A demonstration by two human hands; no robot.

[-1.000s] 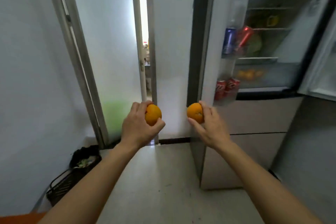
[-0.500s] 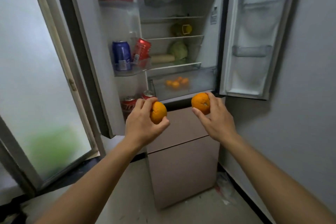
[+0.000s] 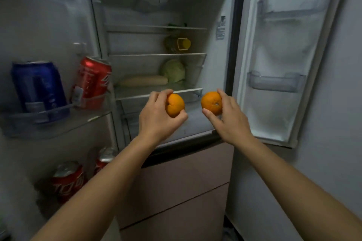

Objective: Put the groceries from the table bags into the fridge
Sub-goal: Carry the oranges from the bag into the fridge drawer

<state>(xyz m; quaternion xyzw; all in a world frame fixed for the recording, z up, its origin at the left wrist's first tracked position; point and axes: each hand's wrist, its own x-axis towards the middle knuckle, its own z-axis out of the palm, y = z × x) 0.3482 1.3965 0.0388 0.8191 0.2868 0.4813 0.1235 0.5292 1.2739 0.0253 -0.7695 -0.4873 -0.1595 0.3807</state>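
Observation:
Both doors of the fridge point(image 3: 197, 2) stand wide apart in front of me. My left hand point(image 3: 156, 119) grips one orange point(image 3: 175, 105) and my right hand point(image 3: 229, 121) grips a second orange point(image 3: 211, 102). Both oranges hang side by side just in front of the clear crisper drawer point(image 3: 195, 121), below the lowest glass shelf point(image 3: 137, 94). My hands hide most of the drawer's contents.
The left door rack point(image 3: 49, 121) carries a blue can point(image 3: 39, 88) and a red can point(image 3: 93, 82); more red cans point(image 3: 67, 180) sit lower. Shelves hold a cabbage point(image 3: 173, 70), a pale long vegetable point(image 3: 143, 80) and a yellow-capped bottle point(image 3: 178, 44). The right door bins point(image 3: 274, 82) look bare. Closed drawers point(image 3: 176, 186) sit below.
My view swung from the doorway to face the fridge and came closer. Both hands, each with its orange, rose and reached forward toward the crisper drawer.

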